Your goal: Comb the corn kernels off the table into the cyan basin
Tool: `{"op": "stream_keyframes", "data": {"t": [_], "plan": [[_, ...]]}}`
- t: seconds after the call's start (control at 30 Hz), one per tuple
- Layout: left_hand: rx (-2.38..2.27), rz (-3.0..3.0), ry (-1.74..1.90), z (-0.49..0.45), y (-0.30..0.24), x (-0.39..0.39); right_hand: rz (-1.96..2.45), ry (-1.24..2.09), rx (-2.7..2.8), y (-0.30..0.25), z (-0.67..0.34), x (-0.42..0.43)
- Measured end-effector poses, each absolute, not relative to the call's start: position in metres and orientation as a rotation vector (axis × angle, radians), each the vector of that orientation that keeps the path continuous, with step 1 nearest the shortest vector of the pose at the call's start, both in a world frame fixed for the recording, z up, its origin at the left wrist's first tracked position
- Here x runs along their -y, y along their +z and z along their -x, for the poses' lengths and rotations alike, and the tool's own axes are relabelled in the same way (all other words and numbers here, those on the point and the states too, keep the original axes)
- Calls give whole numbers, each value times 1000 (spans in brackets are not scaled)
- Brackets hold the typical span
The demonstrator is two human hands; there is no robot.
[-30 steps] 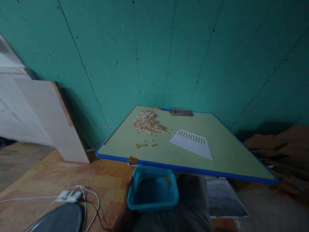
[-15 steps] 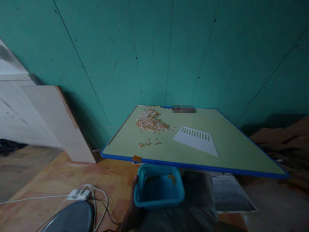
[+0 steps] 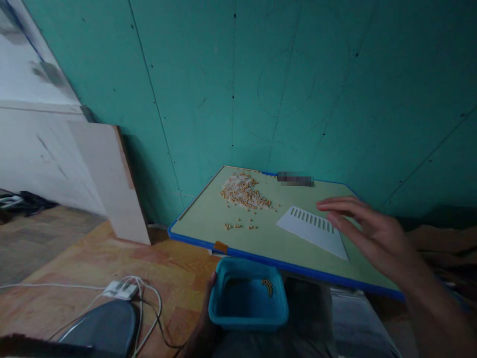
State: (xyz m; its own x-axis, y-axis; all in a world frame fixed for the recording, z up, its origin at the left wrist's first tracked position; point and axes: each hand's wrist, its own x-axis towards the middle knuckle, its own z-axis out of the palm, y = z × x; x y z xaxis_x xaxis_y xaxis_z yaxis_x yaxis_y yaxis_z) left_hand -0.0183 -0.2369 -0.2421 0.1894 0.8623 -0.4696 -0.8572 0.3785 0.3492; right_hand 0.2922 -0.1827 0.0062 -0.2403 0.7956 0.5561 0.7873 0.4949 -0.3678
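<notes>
My left hand (image 3: 209,301) grips the left side of a blue plastic tub (image 3: 248,322), held below the table's near edge; most of its fingers are hidden. Several yellowish beans (image 3: 267,287) lie in the tub's right part. Over the right side of the table hangs my right hand (image 3: 367,228), thumb and fingers apart, holding nothing. Close to its fingertips lies a white slotted sheet (image 3: 312,233). Farther left is a heap of yellowish beans mixed with white grains (image 3: 244,191), and a few loose beans (image 3: 238,226) lie nearer the edge.
The pale green table (image 3: 261,243) has a blue edge and stands against a green wall (image 3: 208,74). A blurred-out dark object (image 3: 295,179) lies at its back. On the floor are a power strip (image 3: 119,290) with cables and a dark rounded object (image 3: 102,325). A board (image 3: 108,184) leans left.
My right hand has come into view from the right, over the table near the slotted sheet. The view has turned and tilted slightly. My left hand still holds the tub.
</notes>
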Motion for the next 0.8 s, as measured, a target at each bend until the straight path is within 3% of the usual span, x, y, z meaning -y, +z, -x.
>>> {"op": "stream_keyframes", "data": {"t": [0.27,0.53,0.8], "plan": [[-603,-36,1197,19,-229,243,1723,-41,2269,-82,-336,140],[-673,42,1164,21,-252,231,1710,315,2370,-43,-336,168],[-606,-23,1183,21,-236,240,1652,245,2204,-27,-331,144]]}}
